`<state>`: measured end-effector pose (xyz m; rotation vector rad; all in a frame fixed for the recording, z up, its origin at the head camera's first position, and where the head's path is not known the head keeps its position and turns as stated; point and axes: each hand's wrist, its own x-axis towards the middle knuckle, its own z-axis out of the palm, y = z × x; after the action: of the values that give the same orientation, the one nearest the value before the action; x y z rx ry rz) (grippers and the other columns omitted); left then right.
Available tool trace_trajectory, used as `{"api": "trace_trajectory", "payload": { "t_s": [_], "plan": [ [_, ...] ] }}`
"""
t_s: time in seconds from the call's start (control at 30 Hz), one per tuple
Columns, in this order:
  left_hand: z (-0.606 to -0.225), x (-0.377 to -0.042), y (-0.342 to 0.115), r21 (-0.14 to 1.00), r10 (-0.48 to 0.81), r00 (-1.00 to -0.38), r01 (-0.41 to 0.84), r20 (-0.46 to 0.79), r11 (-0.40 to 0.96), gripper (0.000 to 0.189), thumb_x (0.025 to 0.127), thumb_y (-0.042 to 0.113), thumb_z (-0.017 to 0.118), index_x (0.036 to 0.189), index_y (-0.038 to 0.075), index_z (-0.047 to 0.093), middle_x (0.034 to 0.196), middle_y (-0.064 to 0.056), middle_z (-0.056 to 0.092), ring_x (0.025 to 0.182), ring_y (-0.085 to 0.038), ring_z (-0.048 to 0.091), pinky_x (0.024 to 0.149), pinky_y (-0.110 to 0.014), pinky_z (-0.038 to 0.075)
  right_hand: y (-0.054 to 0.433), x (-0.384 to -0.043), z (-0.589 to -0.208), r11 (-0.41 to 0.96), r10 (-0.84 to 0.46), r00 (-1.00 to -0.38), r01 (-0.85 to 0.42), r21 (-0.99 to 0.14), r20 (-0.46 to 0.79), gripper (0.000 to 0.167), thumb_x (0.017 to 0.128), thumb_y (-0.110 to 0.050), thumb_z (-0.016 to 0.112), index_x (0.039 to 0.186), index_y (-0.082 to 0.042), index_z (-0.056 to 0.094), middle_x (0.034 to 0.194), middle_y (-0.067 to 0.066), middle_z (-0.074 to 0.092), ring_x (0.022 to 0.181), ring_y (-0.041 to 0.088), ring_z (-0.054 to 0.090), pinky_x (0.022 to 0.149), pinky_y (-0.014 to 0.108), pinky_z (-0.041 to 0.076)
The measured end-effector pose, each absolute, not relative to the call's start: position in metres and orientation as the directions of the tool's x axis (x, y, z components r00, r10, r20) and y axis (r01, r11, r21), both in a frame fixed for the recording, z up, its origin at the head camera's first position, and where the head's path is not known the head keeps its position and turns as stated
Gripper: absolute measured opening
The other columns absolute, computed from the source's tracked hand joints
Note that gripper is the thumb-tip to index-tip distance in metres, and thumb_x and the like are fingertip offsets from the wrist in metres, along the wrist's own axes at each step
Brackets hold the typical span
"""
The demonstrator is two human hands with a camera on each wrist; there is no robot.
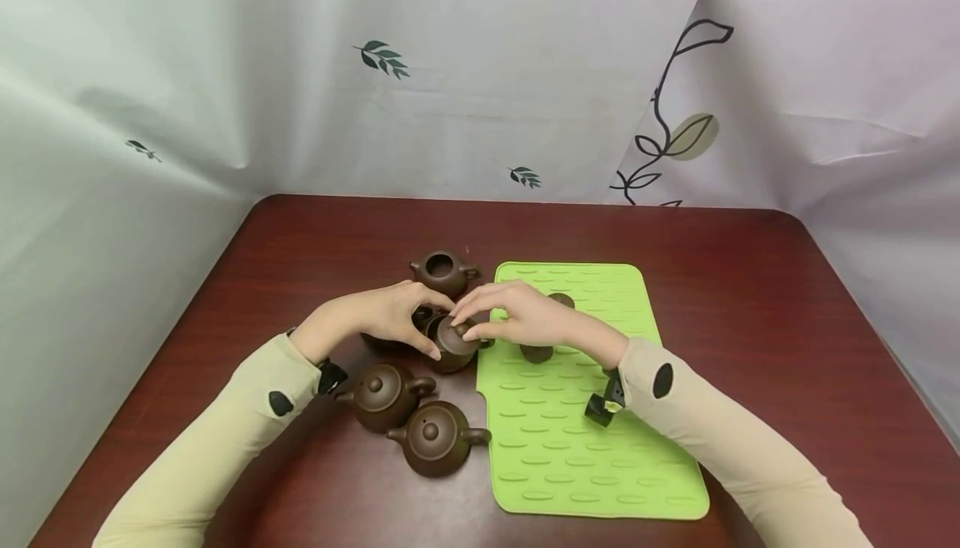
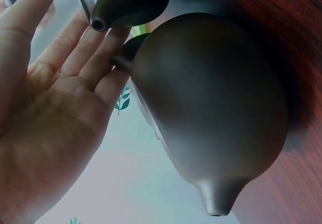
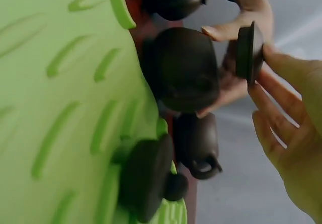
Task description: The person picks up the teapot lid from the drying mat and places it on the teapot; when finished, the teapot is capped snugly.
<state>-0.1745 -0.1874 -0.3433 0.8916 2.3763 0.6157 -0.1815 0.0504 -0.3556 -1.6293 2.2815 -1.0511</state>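
Well, your right hand [image 1: 525, 316] pinches the lid [image 3: 248, 53]; if it slips, the pot [image 3: 185, 68] your left hand [image 1: 392, 315] grips beneath those fingers could chip.

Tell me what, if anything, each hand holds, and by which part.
The right hand pinches a teapot lid, apparently by its knob. The left hand curves around a teapot; whether it grips it cannot be told.
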Motion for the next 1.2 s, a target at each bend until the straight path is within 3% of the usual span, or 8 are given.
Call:
{"api": "trace_trajectory", "payload": {
  "t_s": [0.3,0.5,0.6,0.83,1.2],
  "plan": [
    [-0.343,-0.174,-0.187,0.592,0.728,-0.628,0.486,-0.274,0.643,0.049,0.073,0.036,0.079,0.115,0.019,0.063,0.112,0.008,0.063,0.1,-0.007,0.057,0.089,-0.038,0.047,0.031,-0.178,-0.362,0.245,-0.84,-0.443,-0.825,-0.51,0.313,0.021,0.087,-0.024,0.066,0.106,-0.016,0.071,0.111,-0.004,0.067,0.108,0.01,0.058,0.092,0.025,0.045],
    [-0.341,-0.173,-0.188,0.539,0.728,-0.63,0.527,-0.27,0.657,0.047,0.075,0.039,0.077,0.117,0.023,0.062,0.116,0.012,0.061,0.103,-0.004,0.056,0.1,-0.045,0.034,0.026,-0.175,-0.365,0.298,-0.825,-0.477,-0.823,-0.485,0.303,0.02,0.088,-0.025,0.066,0.105,-0.018,0.072,0.109,-0.005,0.067,0.107,0.01,0.057,0.091,0.026,0.044],
    [-0.342,-0.172,-0.19,0.532,0.739,-0.621,0.547,-0.259,0.646,0.047,0.076,0.039,0.076,0.117,0.021,0.062,0.117,0.011,0.061,0.103,-0.004,0.056,0.1,-0.046,0.034,0.025,-0.173,-0.365,0.315,-0.822,-0.487,-0.821,-0.477,0.295,0.019,0.088,-0.025,0.066,0.105,-0.018,0.071,0.109,-0.006,0.067,0.107,0.01,0.057,0.09,0.026,0.045],
    [-0.346,-0.171,-0.195,0.558,0.76,-0.608,0.557,-0.229,0.615,0.048,0.077,0.04,0.075,0.117,0.018,0.061,0.114,0.009,0.061,0.099,-0.004,0.057,0.087,-0.033,0.048,0.021,-0.166,-0.365,0.355,-0.808,-0.529,-0.79,-0.5,0.261,0.021,0.089,-0.024,0.065,0.108,-0.017,0.07,0.11,-0.005,0.066,0.106,0.011,0.057,0.092,0.028,0.044],
    [-0.35,-0.166,-0.199,0.585,0.771,-0.619,0.573,-0.149,0.574,0.055,0.077,0.035,0.076,0.123,0.013,0.058,0.123,0.002,0.059,0.111,-0.01,0.055,0.092,-0.035,0.047,0.029,-0.161,-0.366,0.324,-0.821,-0.534,-0.729,-0.603,0.205,0.033,0.089,-0.022,0.064,0.121,-0.013,0.063,0.122,0.001,0.061,0.114,0.015,0.053,0.094,0.03,0.044]
  ]
}}
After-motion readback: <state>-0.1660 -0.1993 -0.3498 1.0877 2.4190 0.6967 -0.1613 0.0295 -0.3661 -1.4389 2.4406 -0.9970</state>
